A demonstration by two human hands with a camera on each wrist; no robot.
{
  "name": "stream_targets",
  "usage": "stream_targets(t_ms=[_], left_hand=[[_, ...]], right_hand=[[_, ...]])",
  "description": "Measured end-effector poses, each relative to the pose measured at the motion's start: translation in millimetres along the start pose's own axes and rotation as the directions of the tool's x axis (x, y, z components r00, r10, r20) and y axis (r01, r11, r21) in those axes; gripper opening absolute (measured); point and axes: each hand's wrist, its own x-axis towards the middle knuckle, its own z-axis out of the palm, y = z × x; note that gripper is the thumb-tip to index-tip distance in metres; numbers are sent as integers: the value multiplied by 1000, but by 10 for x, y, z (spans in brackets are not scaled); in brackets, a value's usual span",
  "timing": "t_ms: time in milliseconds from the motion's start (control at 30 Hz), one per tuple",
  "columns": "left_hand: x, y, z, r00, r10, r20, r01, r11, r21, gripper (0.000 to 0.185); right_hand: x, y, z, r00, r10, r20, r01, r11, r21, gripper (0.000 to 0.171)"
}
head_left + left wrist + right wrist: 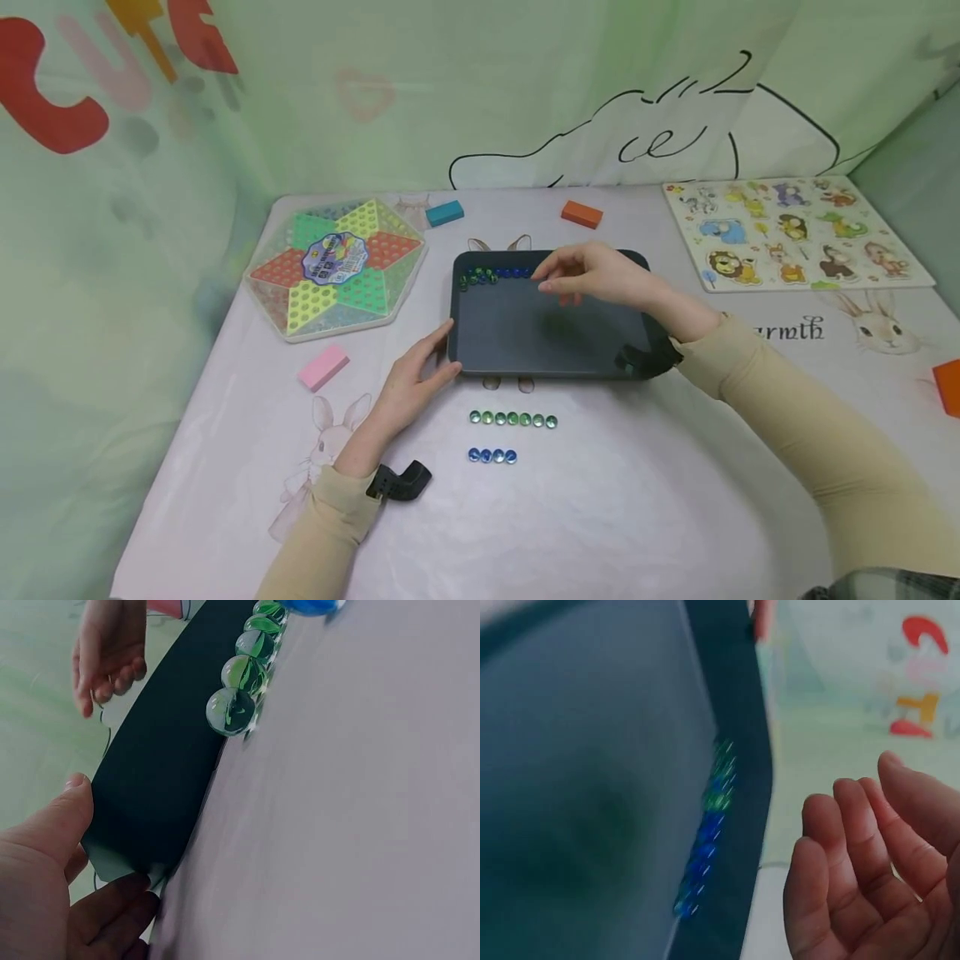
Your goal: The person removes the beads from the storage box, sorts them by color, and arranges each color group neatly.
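Looks to me like you're partway there, tbh. The green marbles (480,276) in the tray are bunched in its upper-left corner, just above the middle of the frame, and the blue marbles (512,273) run along its top wall beside them. Can't get a proper count of what's left in there, part of that line is behind your right hand (603,277).

What's done: below the tray (517,337), lower middle of the frame, you've got a green row (513,419) of seven and under that a shorter blue row (486,456) of four, both pretty straight on the counter (600,508).

Your right hand is over the tray's upper part, fingers loosely bent and a bit apart, no marble visible in them. Left hand (405,387) is at the tray's lower-left corner, thumb and fingers spread and touching the rim.

Further out, the star board (335,260) at upper left and the animal puzzle (793,232) at upper right have no hand on them.
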Motion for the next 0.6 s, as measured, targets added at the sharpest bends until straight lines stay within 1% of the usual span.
stream_targets(t_ms=[67,233,400,600], left_hand=[[2,-4,-2,1000,0,3,0,1000,4,60],[6,-3,0,1000,4,8,-4,1000,9,60],[4,0,3,1000,1,3,-1,1000,9,60],[3,2,-3,1000,-5,6,5,1000,8,60]], right_hand=[[86,77,-22,1000,2,-11,-2,1000,14,25],[230,252,-55,998,20,-54,-20,1000,2,29],[326,386,-43,992,41,-117,-47,998,-49,27],[419,521,3,987,70,-146,-91,986,-140,27]])
